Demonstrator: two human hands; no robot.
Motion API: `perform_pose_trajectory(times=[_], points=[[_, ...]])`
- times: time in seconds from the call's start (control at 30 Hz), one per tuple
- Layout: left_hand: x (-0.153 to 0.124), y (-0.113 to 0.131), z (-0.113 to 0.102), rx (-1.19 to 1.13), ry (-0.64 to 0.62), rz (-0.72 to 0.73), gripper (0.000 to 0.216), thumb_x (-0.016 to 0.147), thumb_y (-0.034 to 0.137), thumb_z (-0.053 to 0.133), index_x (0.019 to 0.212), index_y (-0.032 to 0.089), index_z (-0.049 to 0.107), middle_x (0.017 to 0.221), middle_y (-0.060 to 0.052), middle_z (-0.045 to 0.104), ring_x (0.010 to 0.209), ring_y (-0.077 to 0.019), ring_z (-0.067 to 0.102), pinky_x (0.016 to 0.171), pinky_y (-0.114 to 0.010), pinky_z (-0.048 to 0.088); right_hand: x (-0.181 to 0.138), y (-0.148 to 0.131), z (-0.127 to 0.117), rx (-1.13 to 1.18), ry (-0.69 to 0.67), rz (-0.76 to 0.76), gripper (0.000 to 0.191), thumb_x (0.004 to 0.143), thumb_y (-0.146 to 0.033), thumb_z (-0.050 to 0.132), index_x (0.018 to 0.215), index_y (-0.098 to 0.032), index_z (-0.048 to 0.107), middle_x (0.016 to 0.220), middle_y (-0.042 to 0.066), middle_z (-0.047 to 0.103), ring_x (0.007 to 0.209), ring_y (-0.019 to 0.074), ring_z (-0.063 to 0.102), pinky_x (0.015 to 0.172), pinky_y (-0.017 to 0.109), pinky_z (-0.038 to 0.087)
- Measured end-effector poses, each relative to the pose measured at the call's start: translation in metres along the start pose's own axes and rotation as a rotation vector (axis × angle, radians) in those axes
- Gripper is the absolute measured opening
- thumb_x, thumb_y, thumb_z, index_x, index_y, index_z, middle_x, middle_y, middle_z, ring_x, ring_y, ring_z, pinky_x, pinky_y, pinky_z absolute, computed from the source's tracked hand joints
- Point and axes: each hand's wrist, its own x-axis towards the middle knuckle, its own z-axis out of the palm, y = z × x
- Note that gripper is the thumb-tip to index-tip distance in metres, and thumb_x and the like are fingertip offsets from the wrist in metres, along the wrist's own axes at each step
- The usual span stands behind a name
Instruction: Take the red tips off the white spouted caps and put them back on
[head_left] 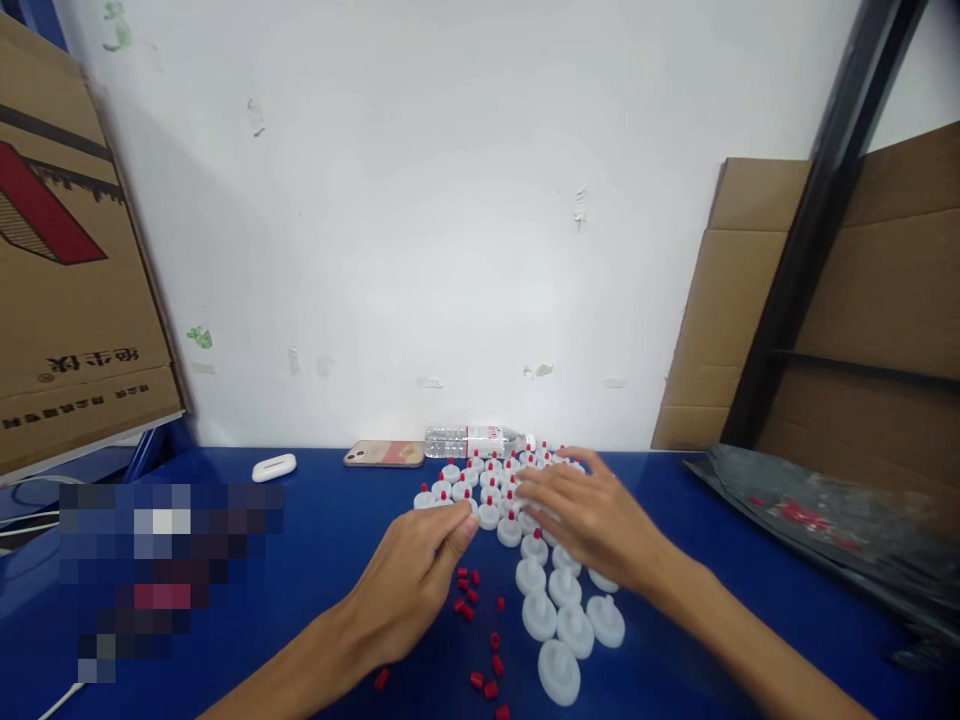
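Several white round caps point(556, 620) lie in rows on the blue table point(315, 530); the farther ones point(480, 478) carry small red tips, the nearer ones do not. Loose red tips point(480, 640) are scattered beside them. My left hand point(417, 585) rests on the table left of the caps, fingertips pinched together at the edge of the group; what they hold is too small to make out. My right hand point(585, 515) lies over the middle of the group, fingers stretched out and slightly spread above the caps.
A clear water bottle point(474, 441) lies on its side at the wall behind the caps, a phone point(384, 454) and a small white case point(274, 467) to its left. Cardboard boxes point(67, 250) stand at the left, cardboard sheets point(862, 300) and a dark plastic bag point(825, 520) at the right.
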Motion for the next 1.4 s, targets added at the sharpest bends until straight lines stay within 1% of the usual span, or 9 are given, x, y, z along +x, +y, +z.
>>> perform_pose_trajectory(times=[0.17, 0.3, 0.53, 0.63, 0.77, 0.93, 1.07, 1.23, 1.4], points=[[0.005, -0.007, -0.007, 0.131, 0.035, -0.035, 0.038, 0.106, 0.035, 0.030, 0.072, 0.021, 0.043, 0.069, 0.002, 0.053, 0.063, -0.0158, 0.047, 0.062, -0.031, 0.032, -0.016, 0.048, -0.011, -0.125, 0.030, 0.315, 0.017, 0.097, -0.025, 0.051, 0.112, -0.021, 0.059, 0.102, 0.007, 0.074, 0.091, 0.0226, 0.068, 0.102, 0.047, 0.036], [0.005, -0.015, -0.003, 0.273, -0.039, -0.013, 0.024, 0.102, 0.028, 0.039, 0.085, 0.021, 0.054, 0.086, -0.002, 0.061, 0.084, -0.0213, 0.055, 0.073, -0.033, 0.041, -0.023, 0.065, -0.015, -0.165, -0.042, 0.456, 0.012, 0.095, -0.032, 0.053, 0.098, -0.021, 0.059, 0.081, 0.004, 0.070, 0.082, 0.0241, 0.065, 0.094, 0.044, 0.040], [0.003, -0.020, 0.002, 0.309, -0.112, 0.022, 0.024, 0.101, 0.022, 0.041, 0.092, 0.021, 0.063, 0.098, -0.005, 0.061, 0.095, -0.0221, 0.055, 0.093, -0.041, 0.046, -0.026, 0.069, -0.017, -0.031, -0.249, 0.394, 0.020, 0.094, -0.036, 0.055, 0.083, -0.022, 0.065, 0.085, 0.005, 0.070, 0.085, 0.0239, 0.063, 0.079, 0.036, 0.043], [0.004, -0.021, 0.002, 0.309, -0.117, 0.024, 0.024, 0.100, 0.021, 0.042, 0.091, 0.021, 0.065, 0.099, -0.005, 0.062, 0.094, -0.0221, 0.056, 0.091, -0.040, 0.048, -0.024, 0.065, -0.020, 0.034, -0.320, 0.389, 0.018, 0.089, -0.027, 0.057, 0.074, -0.022, 0.066, 0.075, 0.002, 0.069, 0.075, 0.0203, 0.063, 0.074, 0.032, 0.042], [0.004, -0.021, 0.002, 0.315, -0.116, 0.020, 0.023, 0.099, 0.020, 0.044, 0.092, 0.021, 0.067, 0.100, -0.006, 0.063, 0.097, -0.0228, 0.058, 0.084, -0.037, 0.049, -0.023, 0.058, -0.024, 0.096, -0.414, 0.453, 0.025, 0.084, -0.020, 0.054, 0.060, -0.021, 0.060, 0.053, -0.002, 0.058, 0.048, 0.0128, 0.048, 0.053, 0.027, 0.032], [0.005, -0.020, 0.002, 0.324, -0.109, 0.023, 0.023, 0.098, 0.021, 0.045, 0.106, 0.022, 0.067, 0.105, -0.007, 0.067, 0.102, -0.0235, 0.059, 0.081, -0.034, 0.050, -0.025, 0.053, -0.023, 0.125, -0.482, 0.467, 0.022, 0.080, -0.019, 0.056, 0.058, -0.021, 0.061, 0.056, -0.002, 0.063, 0.048, 0.0120, 0.051, 0.049, 0.025, 0.028], [0.005, -0.020, 0.002, 0.341, -0.140, 0.026, 0.022, 0.097, 0.021, 0.046, 0.095, 0.021, 0.067, 0.097, -0.005, 0.068, 0.096, -0.0235, 0.059, 0.081, -0.035, 0.049, -0.027, 0.053, -0.022, 0.143, -0.532, 0.492, 0.017, 0.079, -0.018, 0.057, 0.066, -0.023, 0.067, 0.061, -0.002, 0.068, 0.051, 0.0131, 0.057, 0.049, 0.025, 0.029], [0.004, -0.020, 0.003, 0.357, -0.144, 0.017, 0.023, 0.098, 0.020, 0.045, 0.089, 0.021, 0.065, 0.092, -0.004, 0.068, 0.094, -0.0235, 0.059, 0.072, -0.033, 0.045, -0.027, 0.054, -0.022, 0.128, -0.537, 0.501, 0.019, 0.085, -0.023, 0.057, 0.068, -0.024, 0.066, 0.062, -0.001, 0.069, 0.052, 0.0148, 0.059, 0.050, 0.025, 0.029], [0.004, -0.022, 0.004, 0.351, -0.143, 0.028, 0.021, 0.098, 0.020, 0.045, 0.090, 0.021, 0.065, 0.093, -0.004, 0.068, 0.094, -0.0232, 0.058, 0.073, -0.032, 0.044, -0.020, 0.054, -0.023, 0.048, -0.384, 0.467, 0.041, 0.099, -0.041, 0.046, 0.065, -0.022, 0.061, 0.058, 0.001, 0.065, 0.052, 0.0167, 0.057, 0.054, 0.029, 0.033]])
